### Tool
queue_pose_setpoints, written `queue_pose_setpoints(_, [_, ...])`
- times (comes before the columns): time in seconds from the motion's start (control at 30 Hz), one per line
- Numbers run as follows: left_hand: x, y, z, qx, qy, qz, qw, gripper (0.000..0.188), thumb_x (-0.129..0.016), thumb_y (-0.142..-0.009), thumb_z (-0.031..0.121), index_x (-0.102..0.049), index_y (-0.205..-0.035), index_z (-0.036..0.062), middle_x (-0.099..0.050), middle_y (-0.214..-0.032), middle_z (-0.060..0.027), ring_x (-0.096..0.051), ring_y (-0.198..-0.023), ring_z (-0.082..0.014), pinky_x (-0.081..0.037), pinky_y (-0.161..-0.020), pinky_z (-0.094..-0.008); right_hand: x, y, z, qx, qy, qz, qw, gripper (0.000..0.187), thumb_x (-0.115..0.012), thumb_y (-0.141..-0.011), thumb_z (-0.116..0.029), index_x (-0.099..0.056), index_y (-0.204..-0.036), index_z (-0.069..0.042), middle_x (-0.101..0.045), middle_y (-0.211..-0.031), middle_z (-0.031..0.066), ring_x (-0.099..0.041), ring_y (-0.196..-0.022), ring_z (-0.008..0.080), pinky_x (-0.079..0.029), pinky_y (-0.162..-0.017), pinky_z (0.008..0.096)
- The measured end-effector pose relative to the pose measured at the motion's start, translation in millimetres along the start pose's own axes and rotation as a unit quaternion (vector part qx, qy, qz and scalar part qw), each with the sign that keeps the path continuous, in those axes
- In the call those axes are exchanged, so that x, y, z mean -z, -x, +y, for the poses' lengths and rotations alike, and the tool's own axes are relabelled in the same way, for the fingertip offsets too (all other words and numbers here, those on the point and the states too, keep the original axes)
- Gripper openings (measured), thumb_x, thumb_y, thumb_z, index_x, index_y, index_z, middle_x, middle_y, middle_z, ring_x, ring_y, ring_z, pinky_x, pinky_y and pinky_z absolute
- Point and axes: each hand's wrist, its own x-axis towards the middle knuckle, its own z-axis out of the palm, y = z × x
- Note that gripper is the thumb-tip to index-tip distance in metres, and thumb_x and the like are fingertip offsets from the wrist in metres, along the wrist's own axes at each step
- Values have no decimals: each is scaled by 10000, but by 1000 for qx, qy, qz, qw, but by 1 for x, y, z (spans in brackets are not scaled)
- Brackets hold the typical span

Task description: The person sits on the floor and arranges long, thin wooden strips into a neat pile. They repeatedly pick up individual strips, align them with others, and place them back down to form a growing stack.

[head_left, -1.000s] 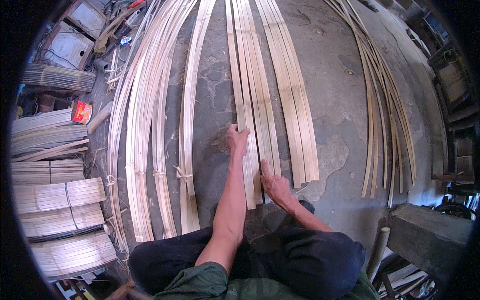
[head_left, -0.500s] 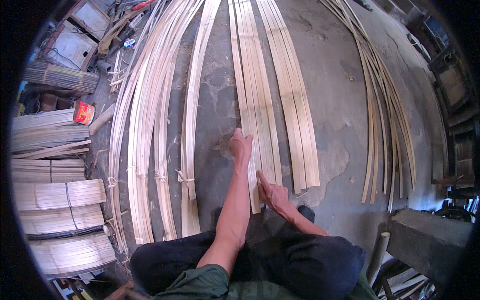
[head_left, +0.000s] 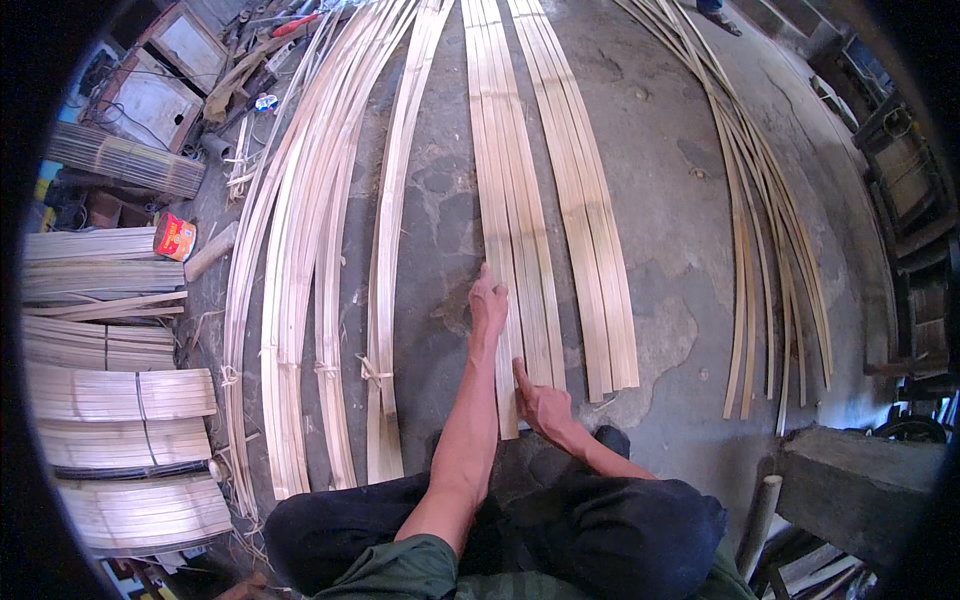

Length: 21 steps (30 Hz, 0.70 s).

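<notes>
Head view: middle strips (head_left: 503,180) stretched toward twelve o'clock. Left hand (head_left: 488,306), near centre, lay at their left edge, seemingly bracing it. Right hand (head_left: 546,408), five o'clock, rested index against them, perhaps steadying; couldn't tell whether either gripped. Eight o'clock: tie (head_left: 376,373) bound bundle (head_left: 385,435).

Strips (head_left: 537,290) smooth wood, slight sheen; floor (head_left: 670,220) rough, matt; trousers (head_left: 625,530) cloth.

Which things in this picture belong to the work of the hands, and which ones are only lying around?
In the work:
- left hand, at the left edge of the middle pale strips
- right hand, near their lower end

Apparently only lying around:
- tied strip bundles at left
- red tin
- thin loose strips at right
</notes>
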Motion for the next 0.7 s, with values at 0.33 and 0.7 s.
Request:
queue_pose_setpoints(0.33, [-9,-1,-3,-2,-100,23,995,633,-611,-857,117,-374,-1424,-35,-463,-1203,-346,-497,-1136,-481,-432,-941,-491,7,3,-1,-23,-77,16,997,612,-496,-953,-271,-251,-1510,-197,-635,-657,215,-632,-595,414,-475,-564,545])
queue_pose_setpoints(0.7, [-19,-4,-7,1,-130,41,991,609,-605,-867,144,-393,-1410,-34,-494,-1187,-324,-519,-1114,-447,-442,-937,-469,4,5,-5,-25,-157,-8,987,512,-463,-987,-343,-368,-1453,-155,-642,-748,268,-643,-717,459,-500,-657,540])
